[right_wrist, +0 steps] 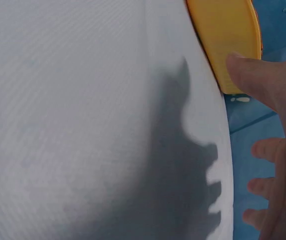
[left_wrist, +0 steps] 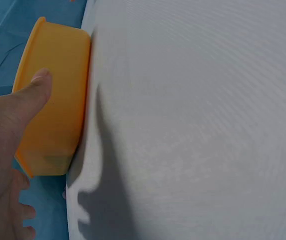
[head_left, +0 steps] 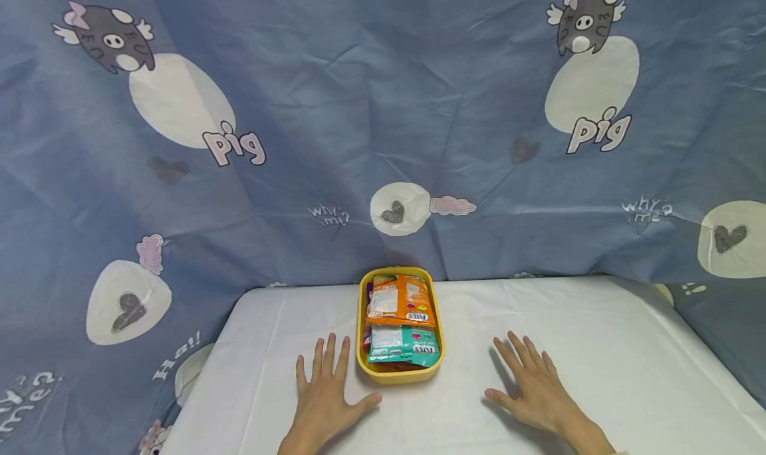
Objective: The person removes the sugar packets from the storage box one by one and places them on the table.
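Observation:
A yellow rectangular container (head_left: 399, 377) stands at the far middle of the white table, holding several snack packets. On top lies an orange packet (head_left: 421, 294); a teal packet (head_left: 421, 343) shows at the near end, and a purple edge peeks out at the left. My left hand (head_left: 325, 402) is just left of the container, fingers spread and holding nothing. Farther off to its right, my right hand (head_left: 535, 392) is also spread and holds nothing. Both wrist views show the container's plain yellow side (left_wrist: 58, 100) beyond the thumb, with a hand shadow on the cloth.
A white cloth (head_left: 461, 415) covers the table. Behind it and at both sides hangs a blue curtain (head_left: 335, 129) printed with pigs, hearts and lettering; it meets the table's back edge close behind the container.

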Action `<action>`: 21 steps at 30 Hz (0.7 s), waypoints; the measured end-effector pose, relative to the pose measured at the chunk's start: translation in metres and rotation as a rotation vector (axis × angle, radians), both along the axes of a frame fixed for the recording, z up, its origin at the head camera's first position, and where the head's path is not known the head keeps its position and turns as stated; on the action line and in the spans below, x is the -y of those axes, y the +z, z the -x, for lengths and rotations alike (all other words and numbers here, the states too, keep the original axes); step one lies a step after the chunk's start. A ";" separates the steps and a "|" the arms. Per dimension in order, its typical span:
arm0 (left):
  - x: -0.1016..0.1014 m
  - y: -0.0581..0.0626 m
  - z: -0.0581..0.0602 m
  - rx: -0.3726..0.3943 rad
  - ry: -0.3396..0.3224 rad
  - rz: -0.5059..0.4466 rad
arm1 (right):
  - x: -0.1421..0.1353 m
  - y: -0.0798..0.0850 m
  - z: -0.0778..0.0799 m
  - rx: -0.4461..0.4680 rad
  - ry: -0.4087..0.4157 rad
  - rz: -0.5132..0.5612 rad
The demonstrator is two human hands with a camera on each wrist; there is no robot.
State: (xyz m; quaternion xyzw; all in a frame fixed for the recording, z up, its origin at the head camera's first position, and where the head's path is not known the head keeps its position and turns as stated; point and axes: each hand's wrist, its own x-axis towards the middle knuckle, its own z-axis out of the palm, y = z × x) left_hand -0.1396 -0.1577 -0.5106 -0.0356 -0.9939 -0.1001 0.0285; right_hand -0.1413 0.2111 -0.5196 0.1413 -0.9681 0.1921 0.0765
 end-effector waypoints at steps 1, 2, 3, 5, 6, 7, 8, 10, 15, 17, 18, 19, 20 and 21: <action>0.000 0.000 0.000 0.001 0.000 0.001 | 0.000 0.000 0.000 0.009 -0.001 0.001; 0.000 -0.001 0.000 0.000 0.001 0.001 | -0.001 -0.001 0.000 0.016 0.001 0.006; 0.001 -0.001 0.000 -0.002 0.002 0.004 | -0.001 -0.001 0.000 0.022 0.000 0.009; 0.001 -0.002 -0.001 -0.009 0.002 0.012 | -0.002 -0.002 0.000 0.036 -0.001 0.017; 0.001 -0.002 -0.001 -0.016 0.002 0.013 | -0.003 -0.002 0.000 0.043 -0.002 0.020; 0.002 -0.002 -0.001 -0.023 0.001 0.020 | -0.003 -0.003 0.000 0.053 -0.003 0.027; 0.002 -0.002 -0.002 -0.032 -0.001 0.023 | -0.003 -0.003 0.000 0.055 -0.002 0.034; 0.002 -0.002 -0.002 -0.043 -0.005 0.025 | -0.003 -0.003 0.000 0.052 0.002 0.042; 0.004 0.001 0.000 -0.013 -0.003 0.012 | -0.003 -0.004 0.000 0.063 0.010 0.058; 0.005 0.005 0.003 -0.008 0.012 -0.060 | -0.002 -0.004 0.001 0.062 0.011 0.082; 0.005 0.007 0.006 -0.016 0.024 -0.134 | -0.001 -0.004 0.003 0.060 0.013 0.114; 0.004 0.008 0.009 -0.029 0.035 -0.228 | 0.000 -0.003 0.004 0.056 0.014 0.153; 0.003 0.010 0.014 -0.043 0.047 -0.349 | 0.001 -0.002 0.006 0.052 0.013 0.197; 0.001 0.010 0.018 -0.063 0.060 -0.483 | 0.003 -0.001 0.008 0.049 0.009 0.246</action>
